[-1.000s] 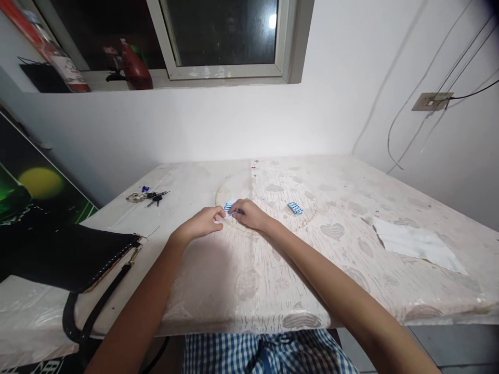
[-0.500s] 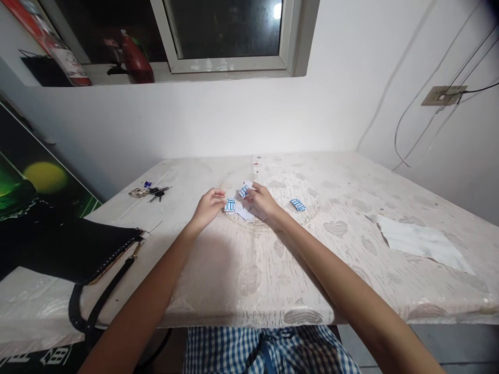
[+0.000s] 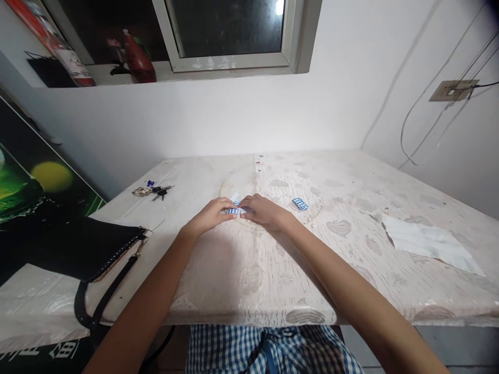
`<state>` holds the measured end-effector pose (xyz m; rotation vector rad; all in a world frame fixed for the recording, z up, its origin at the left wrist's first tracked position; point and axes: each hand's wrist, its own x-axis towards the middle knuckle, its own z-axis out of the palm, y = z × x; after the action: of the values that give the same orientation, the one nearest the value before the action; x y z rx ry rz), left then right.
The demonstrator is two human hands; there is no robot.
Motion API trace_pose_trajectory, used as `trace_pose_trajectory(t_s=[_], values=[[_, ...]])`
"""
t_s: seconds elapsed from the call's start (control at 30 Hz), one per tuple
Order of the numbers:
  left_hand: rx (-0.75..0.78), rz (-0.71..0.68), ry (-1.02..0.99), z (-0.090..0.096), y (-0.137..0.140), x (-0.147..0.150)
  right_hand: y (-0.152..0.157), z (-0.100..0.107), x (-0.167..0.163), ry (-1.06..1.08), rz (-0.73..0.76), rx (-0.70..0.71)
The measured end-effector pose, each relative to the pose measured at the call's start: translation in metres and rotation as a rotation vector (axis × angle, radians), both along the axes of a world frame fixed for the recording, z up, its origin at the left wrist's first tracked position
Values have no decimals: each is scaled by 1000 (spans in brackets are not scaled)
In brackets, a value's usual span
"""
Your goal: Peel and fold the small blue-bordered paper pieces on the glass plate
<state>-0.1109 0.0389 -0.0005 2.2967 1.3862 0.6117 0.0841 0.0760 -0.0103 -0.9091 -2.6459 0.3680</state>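
Note:
Small white cards with blue stripes [image 3: 235, 211] sit between my two hands, low over the table. My left hand [image 3: 212, 214] grips their left side, thumb toward me and fingers behind. From the right, my right hand [image 3: 263, 209] closes on the same cards, its fingertips almost meeting those of the left. Fingers cover most of the cards, so their number and which lie loose underneath cannot be made out. A separate little pile of blue-striped cards [image 3: 300, 203] lies to the right of my right hand, untouched.
A patterned, plastic-covered tablecloth [image 3: 249, 280] covers the table. Keys [image 3: 159, 192] lie at the back left, near a black bag [image 3: 105, 246] with a strap. A white cloth [image 3: 429, 241] rests on the right. Behind the table stands a white wall [image 3: 249, 114].
My hands have come together. The cards in my right hand moved down and left to meet those at my left hand. The pile on the right stayed put.

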Motion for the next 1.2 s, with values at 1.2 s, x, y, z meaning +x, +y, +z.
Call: trace_pose_trajectory(t_s=[1.2], values=[[155, -55, 56, -7, 7, 24, -5, 16, 1, -222, -154, 38]])
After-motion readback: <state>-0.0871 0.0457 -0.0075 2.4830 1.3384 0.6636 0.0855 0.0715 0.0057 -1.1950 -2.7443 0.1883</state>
